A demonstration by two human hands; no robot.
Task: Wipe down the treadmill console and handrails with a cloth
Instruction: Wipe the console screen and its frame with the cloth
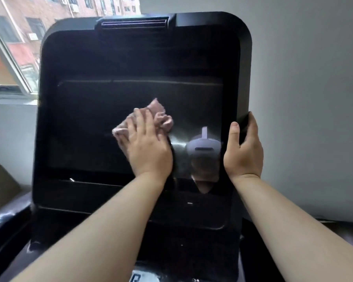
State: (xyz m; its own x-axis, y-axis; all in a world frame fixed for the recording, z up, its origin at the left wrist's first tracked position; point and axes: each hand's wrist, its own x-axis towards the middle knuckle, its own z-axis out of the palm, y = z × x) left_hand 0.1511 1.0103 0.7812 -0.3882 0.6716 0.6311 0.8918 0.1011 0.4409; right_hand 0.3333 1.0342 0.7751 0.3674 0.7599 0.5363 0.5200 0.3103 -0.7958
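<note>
Going left to right: a window [12, 47] on the far left, then the left handrail [10, 224] low down, untouched. The big black treadmill console [130, 58] fills the middle, with its screen [86, 119] running wider than tall.

One pink cloth [161, 117] sits roughly mid-screen, bunched up. The left hand [149, 147] lies flat on top with fingers straight, pressing it to the glass, so nothing's pinched. Most of the unwiped-looking glass lies to the left of that hand, and I'd guess the next sweep goes along the screen's long axis that way.

The right hand [243, 151] grips the console's right edge, thumb in front and fingers wrapped behind, steadying it. It's well apart from the cloth.

Only a sliver of the right handrail [346, 228] shows.

Count: one cloth, one console, two hands, two rails.
</note>
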